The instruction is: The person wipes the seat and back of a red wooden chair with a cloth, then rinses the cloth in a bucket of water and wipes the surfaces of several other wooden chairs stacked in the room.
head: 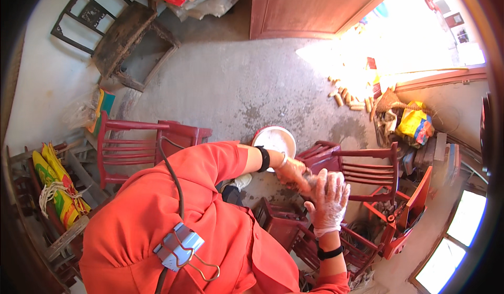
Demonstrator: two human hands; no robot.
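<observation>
My left hand [292, 174], a black band on its wrist, reaches to the right beside the rim of a white basin [291, 138]. Its fingers are bent about something small and dark that is too blurred to name; whether it grips it is unclear. My right hand [330, 199] wears a thin clear plastic glove, with a black band on the wrist. Its fingers point up and are apart, close to the left fingertips. The basin stands on the concrete floor and holds a pale content.
Red wooden chairs [370, 172] stand right and left of the basin, and a red wooden stool [283, 215] is below. Corn cobs [346, 97] lie by the bright doorway. A worn dark chair [122, 38] is upper left. Wet spots mark the floor [220, 77].
</observation>
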